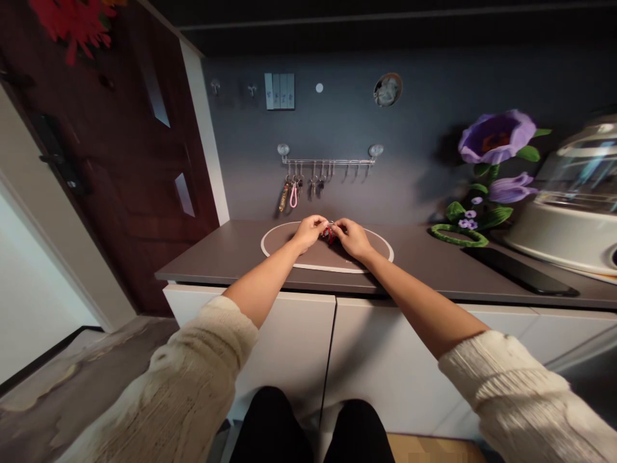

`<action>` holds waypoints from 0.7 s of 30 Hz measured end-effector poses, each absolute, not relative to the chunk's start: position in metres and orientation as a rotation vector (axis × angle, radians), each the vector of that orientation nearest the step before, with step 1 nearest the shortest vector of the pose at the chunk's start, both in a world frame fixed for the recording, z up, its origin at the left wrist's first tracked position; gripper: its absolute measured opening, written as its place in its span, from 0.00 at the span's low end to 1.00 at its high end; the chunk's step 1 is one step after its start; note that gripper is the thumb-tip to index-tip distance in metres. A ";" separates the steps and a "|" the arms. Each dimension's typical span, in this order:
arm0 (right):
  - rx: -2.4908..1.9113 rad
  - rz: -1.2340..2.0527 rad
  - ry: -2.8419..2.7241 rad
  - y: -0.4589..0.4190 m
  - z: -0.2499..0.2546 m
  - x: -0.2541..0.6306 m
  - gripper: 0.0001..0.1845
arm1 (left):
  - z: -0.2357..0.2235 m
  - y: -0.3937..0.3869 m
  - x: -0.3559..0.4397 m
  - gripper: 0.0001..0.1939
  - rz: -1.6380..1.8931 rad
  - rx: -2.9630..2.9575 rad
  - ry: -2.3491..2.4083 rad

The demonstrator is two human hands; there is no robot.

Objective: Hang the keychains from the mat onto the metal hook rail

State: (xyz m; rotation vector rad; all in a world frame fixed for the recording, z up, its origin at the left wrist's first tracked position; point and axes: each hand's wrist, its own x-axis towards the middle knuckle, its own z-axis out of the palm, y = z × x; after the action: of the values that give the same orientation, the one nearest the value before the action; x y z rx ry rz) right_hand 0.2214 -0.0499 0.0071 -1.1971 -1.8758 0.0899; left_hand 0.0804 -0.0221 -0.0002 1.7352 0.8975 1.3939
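The left hand (309,234) and right hand (354,238) are pinching 1 small red item (330,236) between their fingertips over the oval mat (279,242) on the worktop (212,257), its handling seeming unfinished, while keys (313,188) are hanging from the rail (337,162) behind.

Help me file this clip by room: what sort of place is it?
Probably a home entryway: at the left is a dark door with a lock plate, and keys hang from a hook rail above the counter.
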 end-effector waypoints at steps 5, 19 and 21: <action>-1.189 0.121 -1.838 -0.050 0.008 0.222 0.10 | 0.000 -0.024 0.082 0.05 1.419 1.701 0.874; -1.196 0.232 -1.668 -0.049 0.011 0.223 0.12 | -0.005 -0.014 0.077 0.12 1.482 1.987 1.267; -1.180 0.263 -1.648 -0.047 0.012 0.224 0.12 | -0.004 -0.016 0.077 0.12 1.433 2.082 1.375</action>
State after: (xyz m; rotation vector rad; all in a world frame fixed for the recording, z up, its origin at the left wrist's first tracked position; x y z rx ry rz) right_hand 0.2238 -0.0470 0.0121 -1.1798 -1.6478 0.2629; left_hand 0.0766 -0.0160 -0.0037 2.0821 1.3751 1.4328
